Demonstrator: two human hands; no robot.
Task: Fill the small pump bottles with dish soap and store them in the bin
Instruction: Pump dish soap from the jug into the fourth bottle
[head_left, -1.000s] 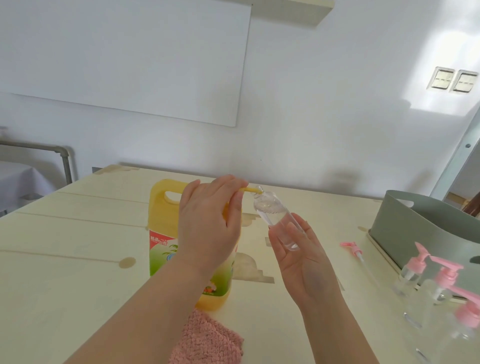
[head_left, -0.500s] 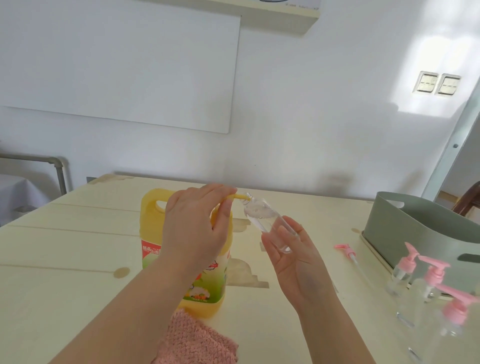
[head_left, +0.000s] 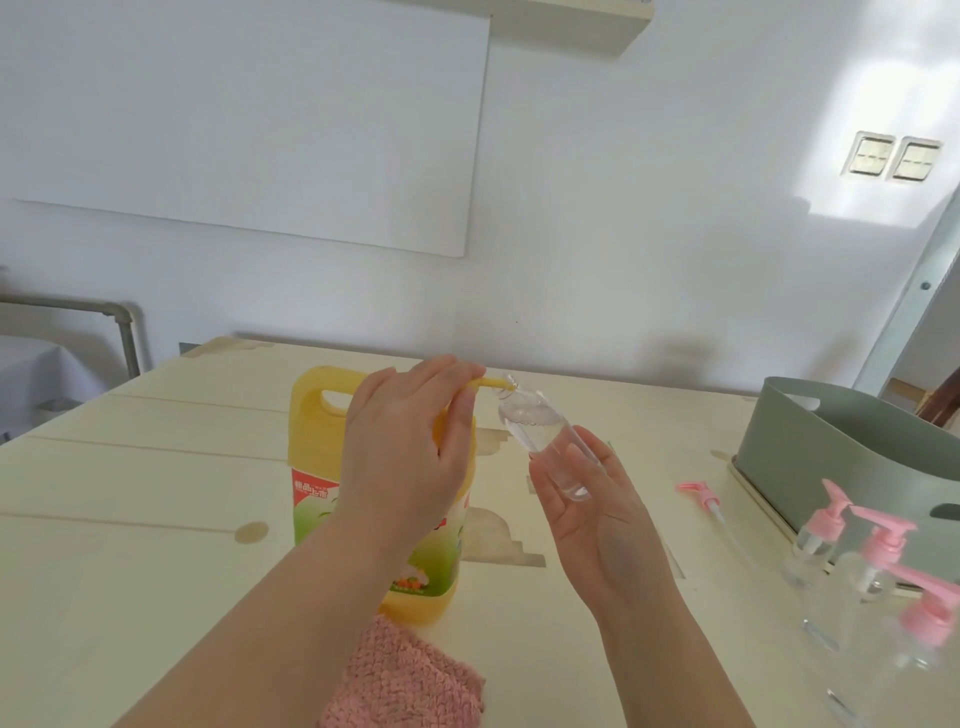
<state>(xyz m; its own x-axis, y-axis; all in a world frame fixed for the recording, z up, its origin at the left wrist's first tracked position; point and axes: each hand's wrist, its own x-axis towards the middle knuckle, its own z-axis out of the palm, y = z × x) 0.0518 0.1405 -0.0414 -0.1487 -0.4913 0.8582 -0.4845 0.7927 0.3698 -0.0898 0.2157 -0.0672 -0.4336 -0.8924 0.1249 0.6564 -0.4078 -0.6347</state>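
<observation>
Filling: the left hand curls over the top of the yellow dish soap jug, fingers and thumb around its pump spout; the spout tip meets the open neck of a small clear bottle.
Other hand: the right hand cradles that bottle from below, thumb laid across its body.
Bottle position: raised above the table, tilted, neck up and toward the spout; its fill level cannot be told.
Loose pump: a pink pump head with its tube lies flat between the right hand and the bin.
Capped bottles: three clear bottles with pink pumps stand at the right edge, just in front of the bin.
Bin: the grey-green bin stands far right; its inside is hidden.
Cloth: a pink cloth lies at the jug's near foot.
</observation>
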